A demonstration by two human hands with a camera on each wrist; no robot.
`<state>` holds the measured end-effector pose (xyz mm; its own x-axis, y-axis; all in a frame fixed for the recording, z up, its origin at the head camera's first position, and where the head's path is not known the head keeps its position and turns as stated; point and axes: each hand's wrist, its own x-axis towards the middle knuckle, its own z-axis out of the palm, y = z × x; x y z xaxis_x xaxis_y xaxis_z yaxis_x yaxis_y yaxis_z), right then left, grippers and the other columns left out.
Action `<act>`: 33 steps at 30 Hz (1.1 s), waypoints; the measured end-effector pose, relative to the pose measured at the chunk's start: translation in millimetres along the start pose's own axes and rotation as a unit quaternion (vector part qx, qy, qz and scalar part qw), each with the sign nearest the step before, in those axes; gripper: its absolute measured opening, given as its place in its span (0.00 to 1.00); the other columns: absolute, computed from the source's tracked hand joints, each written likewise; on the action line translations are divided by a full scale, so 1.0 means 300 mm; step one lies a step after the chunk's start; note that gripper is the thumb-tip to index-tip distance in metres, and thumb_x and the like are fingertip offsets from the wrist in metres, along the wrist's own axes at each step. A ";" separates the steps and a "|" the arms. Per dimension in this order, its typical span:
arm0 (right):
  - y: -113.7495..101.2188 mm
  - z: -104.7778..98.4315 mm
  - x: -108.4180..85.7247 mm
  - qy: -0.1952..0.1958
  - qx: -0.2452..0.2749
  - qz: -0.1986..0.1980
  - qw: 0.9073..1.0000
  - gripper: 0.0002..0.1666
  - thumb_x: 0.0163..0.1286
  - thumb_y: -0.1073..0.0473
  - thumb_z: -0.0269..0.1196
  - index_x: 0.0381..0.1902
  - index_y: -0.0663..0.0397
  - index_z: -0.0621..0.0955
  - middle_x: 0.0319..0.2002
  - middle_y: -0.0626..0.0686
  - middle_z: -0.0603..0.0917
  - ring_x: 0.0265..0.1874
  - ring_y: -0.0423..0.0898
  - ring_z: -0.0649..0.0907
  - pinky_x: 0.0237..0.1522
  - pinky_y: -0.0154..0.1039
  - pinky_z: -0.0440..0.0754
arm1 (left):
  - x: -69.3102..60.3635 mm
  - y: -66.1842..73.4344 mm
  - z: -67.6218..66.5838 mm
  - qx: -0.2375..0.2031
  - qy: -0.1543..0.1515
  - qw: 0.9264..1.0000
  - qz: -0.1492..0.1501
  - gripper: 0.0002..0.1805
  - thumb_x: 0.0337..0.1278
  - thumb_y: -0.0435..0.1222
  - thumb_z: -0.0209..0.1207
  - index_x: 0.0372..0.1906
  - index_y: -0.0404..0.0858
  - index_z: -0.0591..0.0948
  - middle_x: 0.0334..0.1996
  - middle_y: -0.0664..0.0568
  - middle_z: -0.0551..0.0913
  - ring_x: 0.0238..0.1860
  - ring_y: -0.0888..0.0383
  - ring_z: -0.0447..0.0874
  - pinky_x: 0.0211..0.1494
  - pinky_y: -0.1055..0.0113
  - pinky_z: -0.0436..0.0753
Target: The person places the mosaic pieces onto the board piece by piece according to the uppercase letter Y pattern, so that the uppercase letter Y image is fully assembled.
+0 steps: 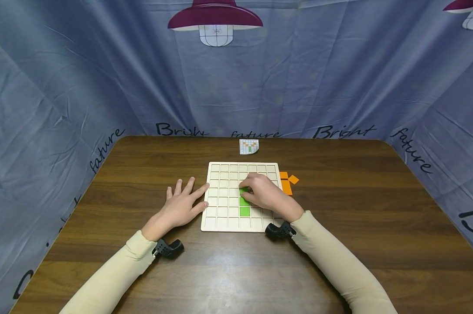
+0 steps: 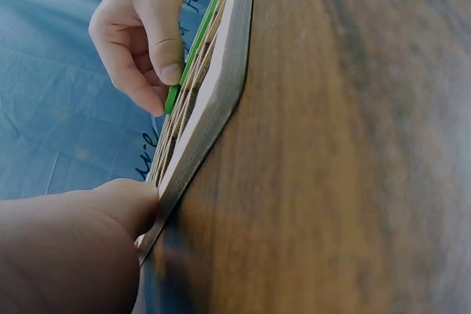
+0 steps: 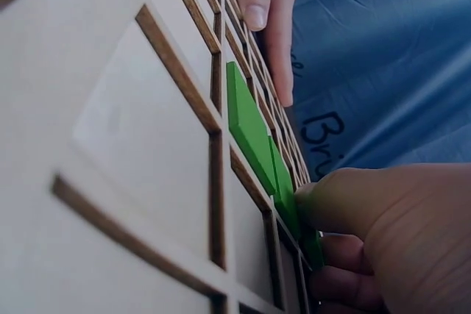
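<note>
green tiles (image 1: 244, 203) run in a line down the middle column of the board (image 1: 222, 202), the lowest of them one cell short of the board's near edge. i have the right hand (image 1: 264, 194) over the board's centre, thumb and fingers curled in a narrow pinch on the farthest green tile (image 2: 172, 99). on the left wrist feed i see that tile between thumb and fingertip, right at the grid; i cannot tell whether it sits fully down in its cell. the other two green tiles lie nearer the board's near edge, free of the fingers.

the left hand (image 1: 181, 208) is spread wide and holds nothing; its index fingertip and thumb touch the board's left edge, the other fingers reaching over the table (image 1: 236, 270).

off the board's right edge, toward its far corner, i see a cluster of orange tiles (image 1: 286, 187) on the table, one of them turned askew. near the table's far edge, behind the board, lies a card (image 1: 249, 146) printed with a small coloured grid. both arms wear pale sleeves (image 1: 338, 257), with a black camera (image 1: 168, 248) at each wrist. a blue curtain (image 1: 228, 87) hangs beyond the table's far edge.
</note>
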<state>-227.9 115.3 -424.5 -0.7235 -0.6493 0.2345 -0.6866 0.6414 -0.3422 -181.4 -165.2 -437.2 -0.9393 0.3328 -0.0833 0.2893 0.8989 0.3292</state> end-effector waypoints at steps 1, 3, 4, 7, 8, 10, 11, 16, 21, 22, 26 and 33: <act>0.000 0.000 0.000 0.002 0.000 0.000 1.000 0.11 0.66 0.64 0.69 0.46 0.59 0.89 0.40 0.55 0.89 0.39 0.47 0.84 0.44 0.42 0.84 | 0.000 0.000 0.000 0.000 0.000 1.000 0.000 0.34 0.75 0.56 0.49 0.80 0.54 0.61 0.81 0.32 0.52 0.78 0.21 0.44 0.71 0.20 0.48; 0.001 0.002 0.000 0.003 0.000 0.000 1.000 0.11 0.66 0.64 0.69 0.46 0.59 0.89 0.40 0.55 0.88 0.39 0.47 0.84 0.45 0.42 0.84 | 0.000 0.000 -0.001 0.000 0.000 1.000 0.000 0.34 0.76 0.56 0.49 0.80 0.54 0.61 0.81 0.32 0.52 0.78 0.21 0.43 0.71 0.20 0.48; 0.000 0.003 0.000 0.003 0.000 0.000 1.000 0.11 0.66 0.64 0.68 0.46 0.59 0.89 0.40 0.55 0.88 0.39 0.47 0.84 0.45 0.42 0.84 | 0.000 0.000 -0.001 0.000 0.000 1.000 0.001 0.34 0.75 0.56 0.49 0.80 0.54 0.61 0.81 0.32 0.52 0.78 0.21 0.44 0.71 0.20 0.48; 0.001 0.006 0.000 0.005 0.001 0.000 1.000 0.12 0.66 0.63 0.68 0.46 0.60 0.89 0.41 0.55 0.88 0.39 0.47 0.84 0.45 0.42 0.84 | -0.001 0.000 -0.002 0.000 0.000 1.000 0.000 0.34 0.75 0.56 0.49 0.80 0.54 0.62 0.81 0.32 0.52 0.78 0.21 0.43 0.71 0.20 0.48; 0.000 0.007 0.000 0.005 0.002 0.000 1.000 0.12 0.66 0.63 0.68 0.46 0.60 0.89 0.41 0.55 0.88 0.39 0.48 0.84 0.45 0.42 0.84 | -0.002 -0.001 -0.002 0.001 0.000 1.000 0.000 0.34 0.75 0.56 0.49 0.80 0.54 0.62 0.81 0.32 0.52 0.78 0.21 0.43 0.71 0.20 0.48; -0.001 0.009 0.000 0.007 0.003 0.000 1.000 0.12 0.66 0.63 0.69 0.46 0.61 0.89 0.41 0.56 0.88 0.39 0.48 0.84 0.45 0.42 0.84 | -0.002 -0.001 -0.002 0.001 -0.001 1.000 0.000 0.34 0.75 0.56 0.49 0.80 0.54 0.62 0.81 0.32 0.52 0.78 0.21 0.43 0.71 0.20 0.48; -0.001 0.010 0.000 0.008 0.003 -0.001 1.000 0.12 0.66 0.63 0.69 0.45 0.61 0.89 0.40 0.56 0.88 0.39 0.48 0.84 0.45 0.42 0.84 | -0.002 -0.002 -0.002 0.001 -0.002 1.000 -0.001 0.34 0.75 0.56 0.49 0.80 0.54 0.61 0.81 0.32 0.52 0.78 0.21 0.43 0.71 0.20 0.47; -0.002 0.012 0.000 0.010 0.006 -0.007 1.000 0.11 0.65 0.64 0.68 0.45 0.61 0.90 0.40 0.55 0.88 0.39 0.47 0.83 0.44 0.41 0.84 | -0.002 -0.002 -0.002 -0.002 -0.004 1.000 -0.001 0.34 0.76 0.56 0.49 0.80 0.54 0.61 0.81 0.32 0.51 0.78 0.21 0.43 0.71 0.20 0.47; 0.001 0.014 -0.001 0.010 0.006 -0.003 1.000 0.12 0.65 0.64 0.68 0.45 0.60 0.90 0.40 0.55 0.88 0.38 0.47 0.83 0.43 0.41 0.83 | -0.001 -0.001 -0.002 -0.004 -0.004 1.000 -0.002 0.34 0.75 0.56 0.49 0.80 0.54 0.61 0.81 0.32 0.51 0.78 0.21 0.42 0.71 0.20 0.46; 0.003 0.014 -0.002 0.010 0.006 -0.001 1.000 0.12 0.65 0.64 0.68 0.45 0.60 0.90 0.40 0.55 0.88 0.37 0.46 0.83 0.43 0.41 0.83 | -0.001 0.000 -0.002 -0.005 -0.004 1.000 -0.002 0.34 0.75 0.56 0.49 0.80 0.54 0.61 0.81 0.32 0.51 0.78 0.21 0.42 0.71 0.20 0.46; 0.003 0.014 -0.003 0.007 0.007 0.004 1.000 0.12 0.65 0.64 0.68 0.46 0.59 0.90 0.40 0.55 0.88 0.36 0.46 0.82 0.42 0.40 0.83 | 0.000 0.001 -0.002 -0.004 -0.003 1.000 -0.002 0.34 0.75 0.56 0.49 0.80 0.54 0.62 0.81 0.32 0.52 0.78 0.21 0.42 0.71 0.20 0.46; 0.002 0.015 -0.003 0.006 0.006 0.003 1.000 0.11 0.65 0.64 0.68 0.45 0.59 0.90 0.40 0.55 0.88 0.37 0.46 0.82 0.42 0.40 0.83 | 0.000 0.003 -0.003 -0.005 -0.002 1.000 -0.003 0.34 0.75 0.56 0.49 0.80 0.54 0.62 0.81 0.32 0.52 0.78 0.22 0.42 0.71 0.20 0.47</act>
<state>-227.3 114.6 -428.9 -0.7289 -0.6401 0.2428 -0.6808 0.6404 -0.3555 -181.2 -164.7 -436.2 -0.9400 0.3293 -0.0894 0.2824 0.8978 0.3378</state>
